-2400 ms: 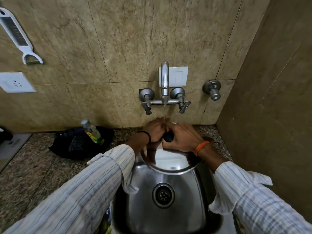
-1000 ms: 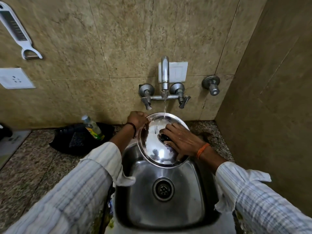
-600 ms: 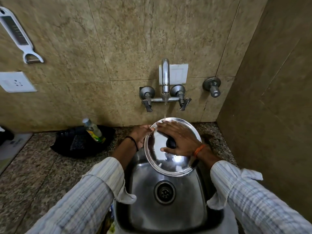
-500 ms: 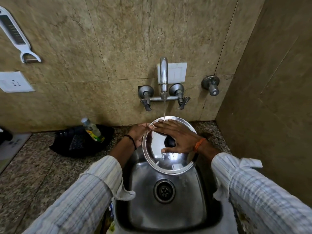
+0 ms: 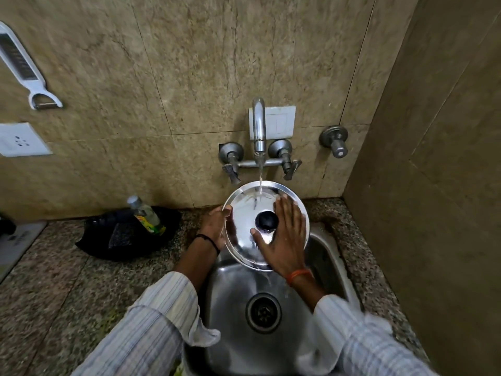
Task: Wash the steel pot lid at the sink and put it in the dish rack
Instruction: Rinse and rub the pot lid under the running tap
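Head view shows rinsing: left hand (image 5: 215,225) grips the steel pot lid (image 5: 244,213) by its rim, right hand (image 5: 284,240) spread flat rubbing it under the tap (image 5: 259,126); next, the unseen rack.

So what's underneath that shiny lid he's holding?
The steel sink basin with its drain, water running off the lid. The basin's back part is hidden by the lid.

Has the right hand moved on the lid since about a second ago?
Yes. The right hand lay left of and over the black knob then; now it lies flat to the knob's right, leaving it uncovered on the steel lid.
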